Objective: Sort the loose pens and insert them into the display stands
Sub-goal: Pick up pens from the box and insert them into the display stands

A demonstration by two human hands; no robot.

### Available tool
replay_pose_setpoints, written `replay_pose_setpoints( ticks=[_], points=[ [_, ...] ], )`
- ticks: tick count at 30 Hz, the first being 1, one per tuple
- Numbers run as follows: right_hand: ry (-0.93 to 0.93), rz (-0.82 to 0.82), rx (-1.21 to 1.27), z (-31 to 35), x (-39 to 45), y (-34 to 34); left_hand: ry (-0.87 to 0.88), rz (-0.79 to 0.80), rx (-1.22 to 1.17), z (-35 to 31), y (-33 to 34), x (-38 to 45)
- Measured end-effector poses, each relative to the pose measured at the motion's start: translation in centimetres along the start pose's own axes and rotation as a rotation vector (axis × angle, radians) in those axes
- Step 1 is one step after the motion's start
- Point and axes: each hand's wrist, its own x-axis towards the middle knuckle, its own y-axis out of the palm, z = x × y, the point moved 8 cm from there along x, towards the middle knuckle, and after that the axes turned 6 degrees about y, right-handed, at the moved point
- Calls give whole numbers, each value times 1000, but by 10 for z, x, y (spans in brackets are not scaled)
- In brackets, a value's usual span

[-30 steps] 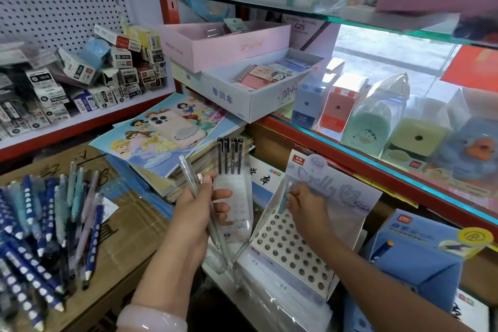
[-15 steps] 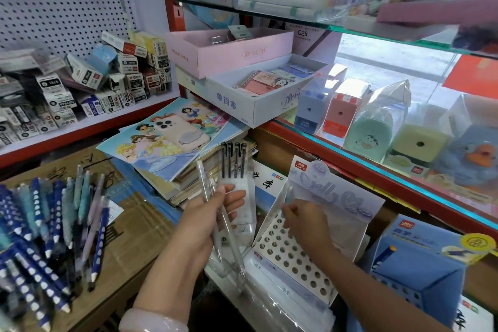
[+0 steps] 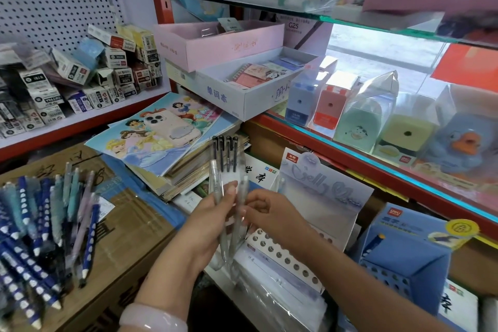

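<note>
My left hand (image 3: 208, 226) grips a small bunch of clear-barrelled pens (image 3: 217, 191), held upright at the centre. My right hand (image 3: 265, 213) has come in beside it and pinches one clear pen (image 3: 240, 213) of that bunch between thumb and fingers. Just below and right of both hands stands the white display stand (image 3: 285, 256) with rows of round holes and a pale "Jelly" backing card (image 3: 320, 191). One clear pen (image 3: 281, 184) stands in its back left corner. A pile of loose blue-and-white and pastel pens (image 3: 40, 226) lies on the cardboard box at left.
A clear pack of black-capped pens (image 3: 225, 153) stands behind my hands. A blue display stand (image 3: 404, 259) is at right. Picture books with a phone (image 3: 172, 127) on top lie at centre left. Red-edged glass shelves carry sharpeners (image 3: 330, 108) and boxes.
My right hand left the display stand's back left corner and moved left to the pens in my left hand, taking hold of one. The left hand rose slightly.
</note>
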Motion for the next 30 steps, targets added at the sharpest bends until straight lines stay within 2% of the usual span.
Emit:
replay_pose_setpoints(
  ticks=[4, 6, 8, 12, 17, 25, 30],
  points=[
    [-19, -452, -301, -13, -10, -61, -22, -136, -12, 3, -15, 2],
    [12, -598, -355, -25, -17, -85, -34, -174, 7, 4, -19, 2],
    [62, -676, -424, -40, -20, -97, -31, -190, 55, 6, -20, 3],
    [131, -701, -466, -66, -14, -97, -17, -212, 76, 6, -23, 6],
    [162, -618, -485, -79, -6, -85, -34, -224, 59, 5, -25, 6],
    [193, -582, -568, -79, 3, -80, -22, -137, 54, 2, -14, 4],
    [287, -548, -528, -81, -7, -83, -10, -70, 61, 3, -9, 0]
  ],
)
